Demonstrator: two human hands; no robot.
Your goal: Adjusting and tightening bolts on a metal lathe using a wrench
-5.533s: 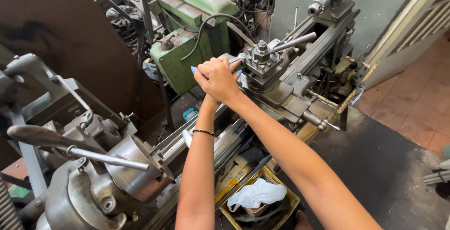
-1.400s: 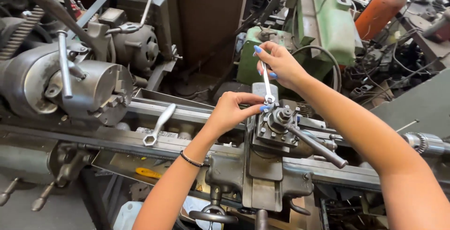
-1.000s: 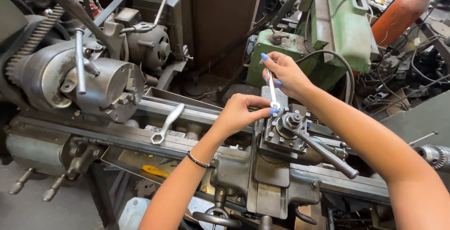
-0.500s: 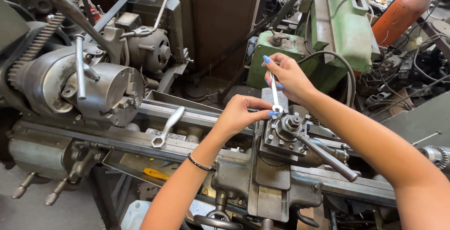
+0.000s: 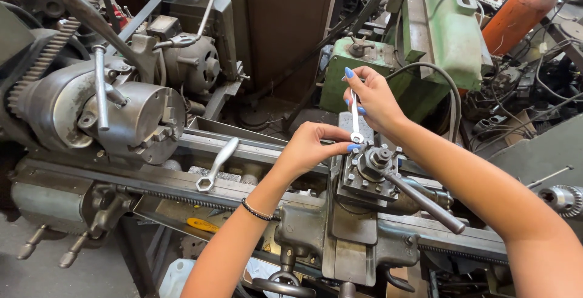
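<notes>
At the far left the lathe chuck sits with its key handle standing up in it, as it did half a second ago; just right of it a larger spanner lies loose on the lathe bed, ring end toward the viewer, untouched and in the same spot as before. Next comes the left hand, wearing a dark bracelet at the wrist; its fingers are curled together, fingertips pinched at the lower jaw end of the small spanner, right at a bolt on the edge of the tool post. The right hand is closed on the upper end of that small spanner, which stands nearly upright; over the last second it has barely swung, so the work reads as seating the jaw on the bolt rather than a full turn; whether the jaw is fully on the bolt head cannot be told. To the right the tool post's long lever points down and away, unmoved; behind stands a green machine.
</notes>
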